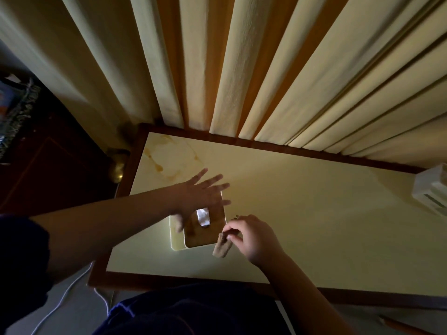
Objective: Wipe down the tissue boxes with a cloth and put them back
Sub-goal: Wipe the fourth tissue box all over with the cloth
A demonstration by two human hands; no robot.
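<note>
Well, surface: a pale cream table with a dark wooden border, brownish ring stains near its far left corner.
Room: long cream curtains hang in folds right behind the table; a dark wooden cabinet stands to the left, and a white cable trails over the floor below the table's near left edge.
Far right edge: a white tissue box, only partly in view, well apart from both hands.
Task's thing: a tissue box with a brown top and cream sides, white tissue poking out of its slot, near the table's left end.
Left hand: fingers spread out straight, laid over the box's far left part, thumb down its left side.
Right hand: just beside the box's right edge, fingers curled, pinching a small brownish cloth that hangs at the box's near right corner.
</note>
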